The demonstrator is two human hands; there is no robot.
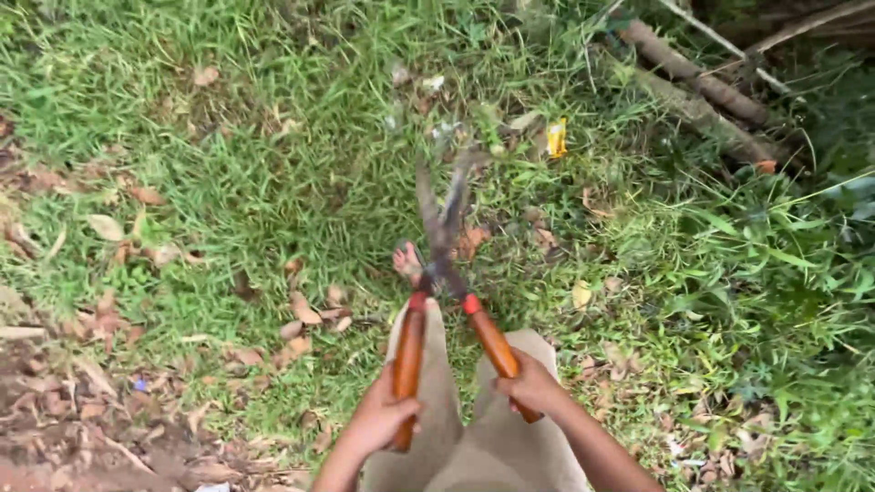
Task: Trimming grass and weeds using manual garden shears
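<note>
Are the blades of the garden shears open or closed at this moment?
Open only slightly. The shears' blades cross near the pivot and their motion-blurred tips stand a little apart, while the left hand and right hand hold the orange handles spread.

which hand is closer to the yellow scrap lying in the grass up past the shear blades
Right. The right hand, gripping the right wooden handle, sits below the yellow scrap. The left hand, on the left wooden handle, is lower and further to the left.
</note>
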